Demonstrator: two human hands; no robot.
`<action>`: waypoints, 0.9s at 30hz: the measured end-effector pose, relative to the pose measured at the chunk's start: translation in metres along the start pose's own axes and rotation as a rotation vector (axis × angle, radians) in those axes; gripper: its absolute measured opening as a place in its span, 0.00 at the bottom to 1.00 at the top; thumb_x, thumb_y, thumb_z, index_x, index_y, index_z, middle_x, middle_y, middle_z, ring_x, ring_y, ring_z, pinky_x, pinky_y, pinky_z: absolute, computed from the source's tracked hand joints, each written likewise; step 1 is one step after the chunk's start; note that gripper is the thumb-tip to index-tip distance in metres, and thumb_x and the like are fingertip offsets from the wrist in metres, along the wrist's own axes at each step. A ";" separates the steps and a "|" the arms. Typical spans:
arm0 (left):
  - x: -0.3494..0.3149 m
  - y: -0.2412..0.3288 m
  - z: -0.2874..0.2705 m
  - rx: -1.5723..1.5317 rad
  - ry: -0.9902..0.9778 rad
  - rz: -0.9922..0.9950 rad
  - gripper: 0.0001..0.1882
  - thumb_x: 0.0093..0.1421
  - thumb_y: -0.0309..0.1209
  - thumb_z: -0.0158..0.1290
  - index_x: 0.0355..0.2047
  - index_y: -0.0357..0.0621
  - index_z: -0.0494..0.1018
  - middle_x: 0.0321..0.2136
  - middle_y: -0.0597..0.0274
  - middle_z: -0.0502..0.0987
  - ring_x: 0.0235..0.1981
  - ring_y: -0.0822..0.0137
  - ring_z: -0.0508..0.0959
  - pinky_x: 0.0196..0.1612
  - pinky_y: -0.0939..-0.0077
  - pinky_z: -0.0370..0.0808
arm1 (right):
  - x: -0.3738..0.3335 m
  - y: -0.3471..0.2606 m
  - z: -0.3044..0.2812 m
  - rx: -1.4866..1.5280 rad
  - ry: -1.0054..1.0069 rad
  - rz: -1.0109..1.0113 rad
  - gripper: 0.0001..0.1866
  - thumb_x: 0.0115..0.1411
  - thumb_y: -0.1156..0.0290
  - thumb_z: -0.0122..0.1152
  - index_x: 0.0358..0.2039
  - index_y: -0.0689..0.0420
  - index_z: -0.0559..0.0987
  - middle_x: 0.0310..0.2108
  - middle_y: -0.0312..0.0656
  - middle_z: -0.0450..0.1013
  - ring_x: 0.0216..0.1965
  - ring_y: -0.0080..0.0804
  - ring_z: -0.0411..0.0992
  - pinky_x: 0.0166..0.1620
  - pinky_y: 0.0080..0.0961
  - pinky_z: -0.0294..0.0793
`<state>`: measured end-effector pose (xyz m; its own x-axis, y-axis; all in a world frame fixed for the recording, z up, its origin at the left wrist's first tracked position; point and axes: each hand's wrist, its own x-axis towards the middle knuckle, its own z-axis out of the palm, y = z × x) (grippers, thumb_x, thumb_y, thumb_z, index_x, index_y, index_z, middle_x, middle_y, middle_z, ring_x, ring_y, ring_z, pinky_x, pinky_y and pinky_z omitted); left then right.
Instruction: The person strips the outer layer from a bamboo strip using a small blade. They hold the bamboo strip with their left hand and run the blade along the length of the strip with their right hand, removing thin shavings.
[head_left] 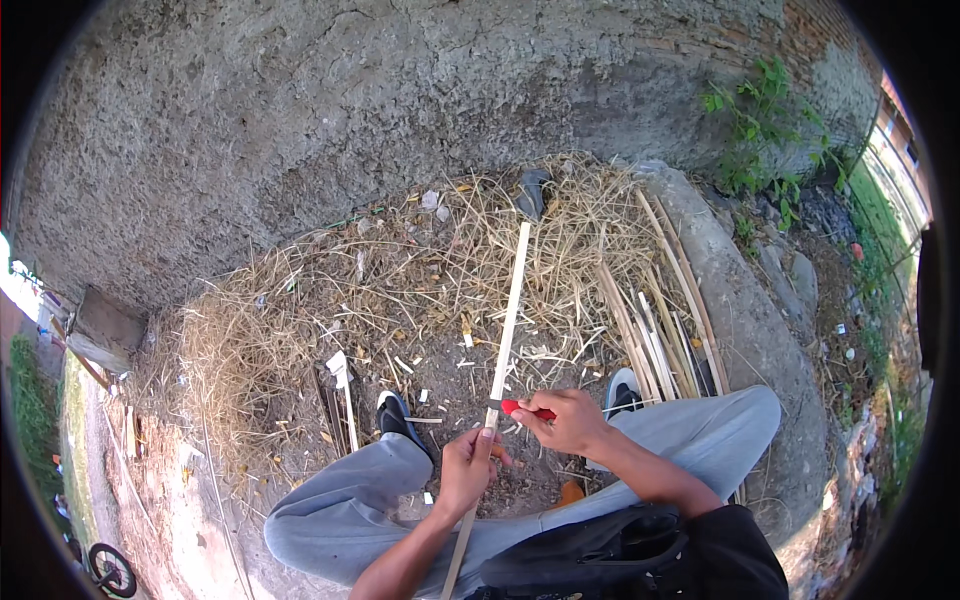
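Note:
A long, pale strip of wood or split bamboo (511, 315) runs from my lap away toward the wall. My left hand (466, 466) is closed around its nearer part. A knife with a red handle (512, 408) is gripped in my right hand (565, 420), just beyond the left one. Its short dark blade lies across the strip, touching it or very close to it; the cutting edge is too small to make out. Small pale shavings (540, 354) are scattered on the ground around the strip.
Several long strips (655, 345) lie to the right, beside a concrete ledge (740, 290). Dry straw (235, 345) covers the soil below a rough wall (400, 100). A dark shoe-like object (533, 193) sits past the strip's far end. My bent legs (350, 510) flank the work.

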<state>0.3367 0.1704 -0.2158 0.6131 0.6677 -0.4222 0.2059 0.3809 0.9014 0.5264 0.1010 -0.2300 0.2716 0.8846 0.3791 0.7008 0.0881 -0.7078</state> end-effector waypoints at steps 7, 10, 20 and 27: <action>0.003 -0.003 0.004 0.038 0.041 0.032 0.16 0.72 0.36 0.42 0.37 0.34 0.73 0.20 0.58 0.77 0.12 0.81 0.64 0.14 0.84 0.60 | -0.001 0.000 -0.002 -0.056 -0.007 -0.043 0.16 0.57 0.55 0.66 0.24 0.54 0.78 0.23 0.41 0.79 0.20 0.41 0.77 0.22 0.36 0.75; 0.004 -0.005 0.004 0.049 0.063 0.056 0.16 0.72 0.34 0.41 0.35 0.34 0.73 0.20 0.59 0.77 0.12 0.81 0.66 0.15 0.84 0.61 | -0.002 -0.003 -0.001 -0.074 -0.005 -0.032 0.16 0.57 0.55 0.67 0.24 0.55 0.78 0.23 0.41 0.79 0.20 0.41 0.77 0.21 0.36 0.74; -0.003 -0.008 0.005 0.145 0.082 0.096 0.17 0.72 0.35 0.40 0.34 0.35 0.72 0.18 0.63 0.76 0.14 0.81 0.68 0.17 0.82 0.65 | -0.002 -0.007 0.004 -0.118 0.076 -0.053 0.14 0.55 0.56 0.68 0.22 0.52 0.79 0.21 0.36 0.78 0.18 0.38 0.76 0.18 0.33 0.72; -0.009 -0.005 0.014 0.175 0.069 0.103 0.18 0.72 0.36 0.40 0.34 0.35 0.72 0.18 0.62 0.76 0.14 0.79 0.70 0.18 0.81 0.66 | 0.000 0.003 0.005 -0.100 0.153 -0.074 0.11 0.53 0.61 0.72 0.22 0.53 0.82 0.17 0.36 0.74 0.14 0.35 0.72 0.15 0.29 0.67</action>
<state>0.3407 0.1533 -0.2153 0.5856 0.7417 -0.3270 0.2776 0.1956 0.9406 0.5249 0.1038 -0.2353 0.3089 0.7966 0.5196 0.7824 0.0978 -0.6151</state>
